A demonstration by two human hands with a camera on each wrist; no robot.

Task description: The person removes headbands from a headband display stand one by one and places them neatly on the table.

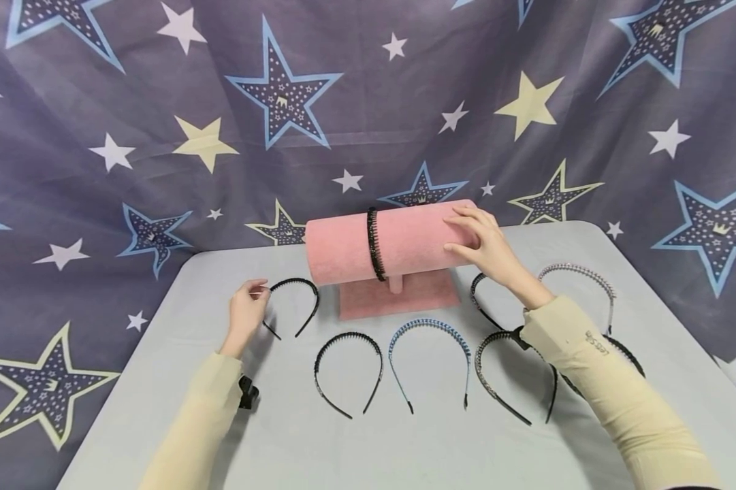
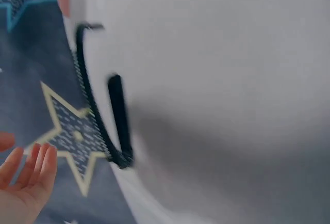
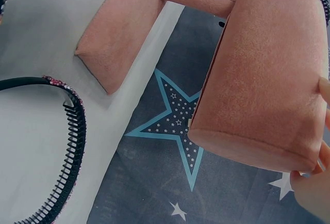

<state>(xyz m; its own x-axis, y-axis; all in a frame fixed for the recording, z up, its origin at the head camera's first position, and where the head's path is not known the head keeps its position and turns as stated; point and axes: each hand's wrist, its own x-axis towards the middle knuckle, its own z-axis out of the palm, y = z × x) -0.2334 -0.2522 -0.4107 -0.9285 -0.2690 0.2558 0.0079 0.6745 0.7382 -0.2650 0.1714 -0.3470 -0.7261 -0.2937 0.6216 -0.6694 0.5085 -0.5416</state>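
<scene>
A pink velvety roll stand [image 1: 343, 248] has a black toothed headband [image 1: 375, 245] around its middle. My right hand [image 1: 487, 245] rests on the roll's right end, fingers and thumb spread over its surface. In the right wrist view, the fingertips of the right hand [image 3: 314, 182] touch the roll [image 3: 263, 79] near its end edge. My left hand [image 1: 248, 313] is beside a black headband [image 1: 315, 299] lying left of the stand. The left wrist view shows the left hand [image 2: 31, 182] with loosely extended fingers, apart from that headband [image 2: 93, 100].
In front of the stand lie a black headband [image 1: 349, 335], a blue headband [image 1: 429, 322] and a dark beaded headband [image 1: 479, 361]. A pale pink headband [image 1: 579, 269] and other dark ones lie at the right, partly under my right arm. A star-patterned curtain [image 1: 343, 61] hangs behind the table.
</scene>
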